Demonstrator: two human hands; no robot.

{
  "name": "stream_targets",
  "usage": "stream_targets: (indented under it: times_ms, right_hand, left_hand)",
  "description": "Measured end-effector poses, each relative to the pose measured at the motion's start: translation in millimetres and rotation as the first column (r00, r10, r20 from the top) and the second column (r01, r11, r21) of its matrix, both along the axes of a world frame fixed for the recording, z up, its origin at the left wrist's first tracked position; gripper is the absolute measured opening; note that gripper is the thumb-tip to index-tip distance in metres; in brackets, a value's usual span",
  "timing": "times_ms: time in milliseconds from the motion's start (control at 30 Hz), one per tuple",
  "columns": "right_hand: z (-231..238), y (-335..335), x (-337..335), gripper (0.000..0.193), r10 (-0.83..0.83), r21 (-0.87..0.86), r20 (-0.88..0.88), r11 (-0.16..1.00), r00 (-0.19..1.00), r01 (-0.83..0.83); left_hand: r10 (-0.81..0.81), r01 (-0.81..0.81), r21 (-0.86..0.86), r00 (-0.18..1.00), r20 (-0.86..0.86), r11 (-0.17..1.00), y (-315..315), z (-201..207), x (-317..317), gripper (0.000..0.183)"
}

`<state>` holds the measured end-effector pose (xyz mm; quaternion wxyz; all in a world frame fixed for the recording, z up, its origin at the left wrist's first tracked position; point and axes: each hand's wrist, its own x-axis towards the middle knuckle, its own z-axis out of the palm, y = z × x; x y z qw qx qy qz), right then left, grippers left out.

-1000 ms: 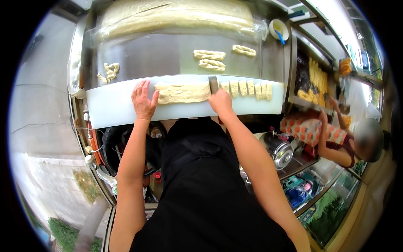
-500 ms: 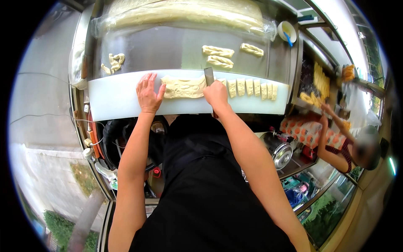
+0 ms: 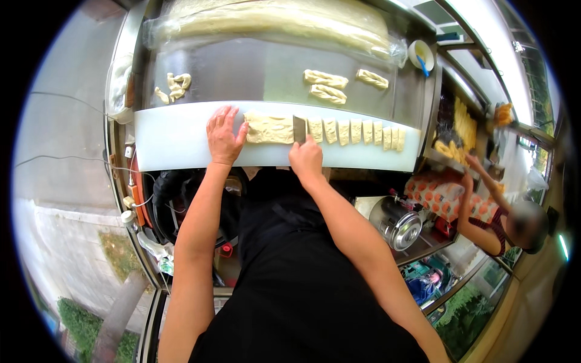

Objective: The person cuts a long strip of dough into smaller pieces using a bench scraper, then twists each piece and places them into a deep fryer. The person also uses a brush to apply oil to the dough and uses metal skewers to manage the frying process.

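Dough strip [image 3: 266,129], pale and flat: lies lengthwise on the white board [image 3: 172,136], between the two hands. Left hand [image 3: 224,139]: rests at the strip's left end, thumb beside the dough, fingers outstretched and grasping nothing. Right hand [image 3: 307,160]: is clenched round the handle of a broad-bladed knife [image 3: 299,129]; the blade stands across the strip's right end. Cut dough pieces [image 3: 344,132], one row: lie on the same board, right of the blade, side by side. Twisted dough lengths [image 3: 327,93], three: lie on the metal worktop [image 3: 239,72] beyond the board, two close together, one farther right. Dough scraps [image 3: 177,88]: lie at the worktop's left. Large dough slab [image 3: 272,25]: lies at the far side under clear film. White bowl [image 3: 414,51]: holds a blue utensil [image 3: 423,68], far right.
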<state>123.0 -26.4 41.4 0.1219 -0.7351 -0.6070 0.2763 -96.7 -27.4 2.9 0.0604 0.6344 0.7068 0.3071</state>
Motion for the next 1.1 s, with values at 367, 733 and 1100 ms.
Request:
stream_targets:
  times_ms: [367,733,1100]
  right_hand:
    - [0.2,-17.9,19.1,0.028,0.100,-0.132,-0.018,0.986,0.995,-0.101]
    - [9.8,49.8,-54.6,0.026,0.047,-0.231,-0.002,0.972,0.999,-0.046]
    - [17.0,-31.4,-42.8,0.024,0.075,-0.015,-0.249,0.997,0.966,-0.082]
  left_hand:
    - [0.018,-0.018,0.012,1.000,0.019,1.000,-1.2,0.7,1.4,0.039]
    - [0.025,-0.025,0.007,0.999,0.024,1.000,-0.6,2.4,-1.2,0.039]
    - [0.029,-0.030,0.036,0.998,0.048,0.999,-3.8,-2.9,-3.4,0.036]
